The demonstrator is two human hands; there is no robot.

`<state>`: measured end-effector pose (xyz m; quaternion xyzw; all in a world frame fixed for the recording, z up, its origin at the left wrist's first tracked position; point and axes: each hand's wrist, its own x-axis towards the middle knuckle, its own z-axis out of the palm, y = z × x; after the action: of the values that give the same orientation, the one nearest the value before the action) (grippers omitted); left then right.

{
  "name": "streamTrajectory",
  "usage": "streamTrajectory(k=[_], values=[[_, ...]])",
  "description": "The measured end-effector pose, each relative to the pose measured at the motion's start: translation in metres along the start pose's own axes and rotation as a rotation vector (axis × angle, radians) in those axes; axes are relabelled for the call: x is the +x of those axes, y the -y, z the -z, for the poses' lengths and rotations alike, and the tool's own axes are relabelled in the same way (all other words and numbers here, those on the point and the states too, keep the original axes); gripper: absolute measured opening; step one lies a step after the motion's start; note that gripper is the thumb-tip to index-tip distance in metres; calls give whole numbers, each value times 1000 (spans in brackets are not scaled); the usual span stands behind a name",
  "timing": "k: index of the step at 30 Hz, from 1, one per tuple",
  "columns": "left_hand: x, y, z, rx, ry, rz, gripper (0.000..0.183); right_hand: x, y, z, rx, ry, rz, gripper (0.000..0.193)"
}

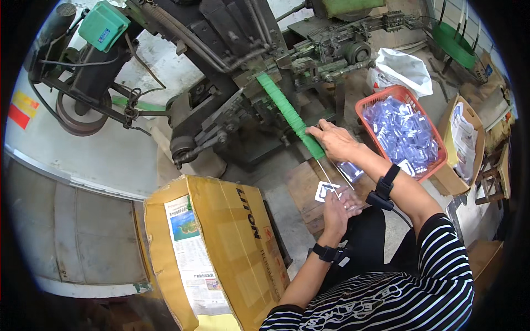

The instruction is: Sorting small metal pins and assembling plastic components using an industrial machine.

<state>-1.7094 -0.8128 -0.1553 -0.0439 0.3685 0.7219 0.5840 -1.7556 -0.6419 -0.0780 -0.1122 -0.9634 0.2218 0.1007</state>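
A long row of thin green pieces (284, 107), packed tightly on two thin metal rods, slants down from the machine toward me. My right hand (337, 143) is at its near end, fingers bent against the green pieces. Below it, the bare rods (330, 177) run down to my left hand (334, 212). The left fingers are curled and slightly blurred around the rod ends; what they grip is unclear. Beside them lies a white card-like piece (326, 191) with a dark outline. A clear bluish packet (351, 171) lies under my right forearm, partly hidden.
A dark, oily machine (237, 33) fills the far side. An orange-red basket (436, 174) of clear bluish packets stands at the right, a white sack (406, 71) behind it. An open carton (450, 185) is farther right. A large cardboard box (243, 248) stands at my left.
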Motion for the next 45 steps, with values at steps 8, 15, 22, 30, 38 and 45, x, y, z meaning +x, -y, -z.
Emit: streamTrajectory(k=[8, 15, 22, 30, 38, 45], values=[[2, -13, -18, -85, 17, -249, 47, -62, 9, 7, 304, 11, -26, 19], [15, -20, -8, -50, -123, -232, 44, -90, 6, -9, 540, -42, -157, 17], [35, -25, -20, 19, -185, -87, 37, -103, 27, -16, 99, -375, -91, 21], [-46, 7, -46, 268, 41, 27, 33, -174, 22, 3, 307, -600, -207, 29], [-151, -156, -46, 668, -181, -298, 29, -163, 14, -83, 105, -64, -325, 23], [-238, -314, 97, 824, -805, -887, 30, -121, -5, -159, -254, 65, -318, 18]])
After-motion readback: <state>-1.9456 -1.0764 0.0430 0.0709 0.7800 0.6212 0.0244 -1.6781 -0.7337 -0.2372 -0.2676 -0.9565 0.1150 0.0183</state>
